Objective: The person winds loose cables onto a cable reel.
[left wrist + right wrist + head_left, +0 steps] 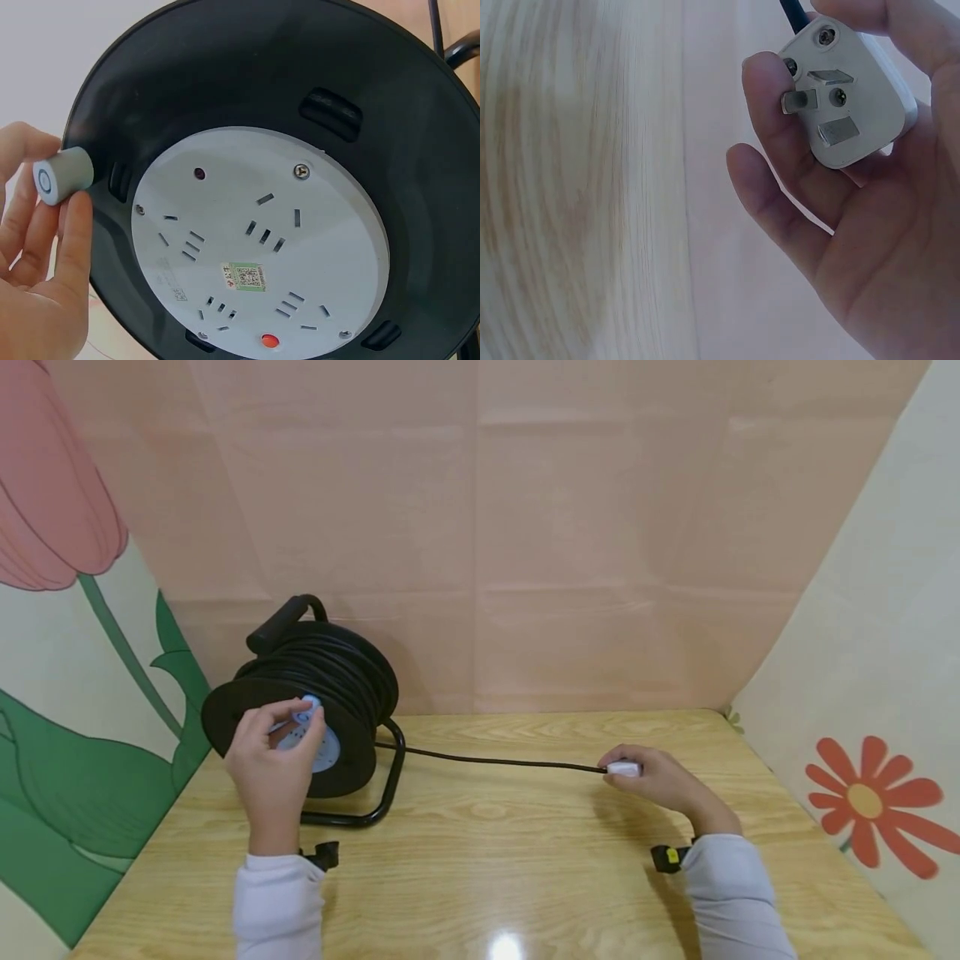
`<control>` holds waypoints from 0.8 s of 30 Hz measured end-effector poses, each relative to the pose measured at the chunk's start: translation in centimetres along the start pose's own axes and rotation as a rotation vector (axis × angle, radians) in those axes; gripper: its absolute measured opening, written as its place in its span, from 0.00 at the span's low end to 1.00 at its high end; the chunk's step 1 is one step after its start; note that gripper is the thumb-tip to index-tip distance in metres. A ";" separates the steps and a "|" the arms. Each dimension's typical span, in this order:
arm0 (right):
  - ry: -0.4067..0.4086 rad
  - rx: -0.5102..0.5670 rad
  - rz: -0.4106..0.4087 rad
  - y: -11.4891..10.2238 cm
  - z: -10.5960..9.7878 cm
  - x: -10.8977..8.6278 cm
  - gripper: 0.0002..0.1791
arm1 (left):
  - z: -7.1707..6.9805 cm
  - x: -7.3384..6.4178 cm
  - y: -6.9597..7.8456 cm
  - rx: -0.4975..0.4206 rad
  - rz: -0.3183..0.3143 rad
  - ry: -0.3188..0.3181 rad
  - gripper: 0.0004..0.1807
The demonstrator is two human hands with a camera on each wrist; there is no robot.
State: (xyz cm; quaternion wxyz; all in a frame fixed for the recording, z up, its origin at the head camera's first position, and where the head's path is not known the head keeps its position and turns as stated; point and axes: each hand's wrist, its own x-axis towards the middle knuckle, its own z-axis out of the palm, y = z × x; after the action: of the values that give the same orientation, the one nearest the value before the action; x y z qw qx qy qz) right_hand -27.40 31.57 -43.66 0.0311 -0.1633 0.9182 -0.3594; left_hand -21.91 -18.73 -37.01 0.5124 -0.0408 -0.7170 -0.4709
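A black cable reel [330, 668] stands on its tubular frame at the left of the table. My left hand [273, 756] pinches a small light-blue knob [64, 175] between thumb and fingers, at the rim of the reel's side disc. The round socket panel [255, 225], pale with slots, screws and a red button, faces the left wrist camera. At the right, my right hand [663, 781] holds a white three-pin plug [855, 97], its flat metal pins showing in the right wrist view. A black cord [487, 761] runs from the reel to this plug.
The wooden table [480, 860] meets a pinkish covered wall [555, 543] behind. Flower-painted panels stand on both sides, a tulip [56, 485] left and a red flower [866, 802] right. The reel's handle [277, 625] rises toward the back.
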 end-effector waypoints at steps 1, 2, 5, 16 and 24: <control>-0.003 0.002 -0.003 0.0 0.1 0.0 0.12 | 0.0 0.0 0.0 0.006 0.000 -0.004 0.07; -0.006 0.006 -0.004 0.0 0.2 0.1 0.12 | 0.1 0.0 0.0 0.016 -0.001 -0.006 0.07; -0.022 0.021 -0.008 -0.1 0.5 0.2 0.11 | 0.2 -0.1 0.0 0.057 0.010 -0.021 0.09; -0.085 0.022 -0.056 -0.9 1.4 0.7 0.10 | 0.2 -0.3 0.0 0.106 0.053 -0.142 0.09; -0.120 0.036 -0.077 -1.3 2.2 0.9 0.11 | 0.1 -0.3 0.1 0.131 -0.002 -0.240 0.10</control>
State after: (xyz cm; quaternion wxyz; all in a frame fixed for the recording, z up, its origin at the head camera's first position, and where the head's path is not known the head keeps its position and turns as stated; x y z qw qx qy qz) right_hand -27.47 28.92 -44.35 0.0752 -0.2193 0.9011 -0.3664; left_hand -21.76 -18.45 -37.18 0.4241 -0.0624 -0.8023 -0.4155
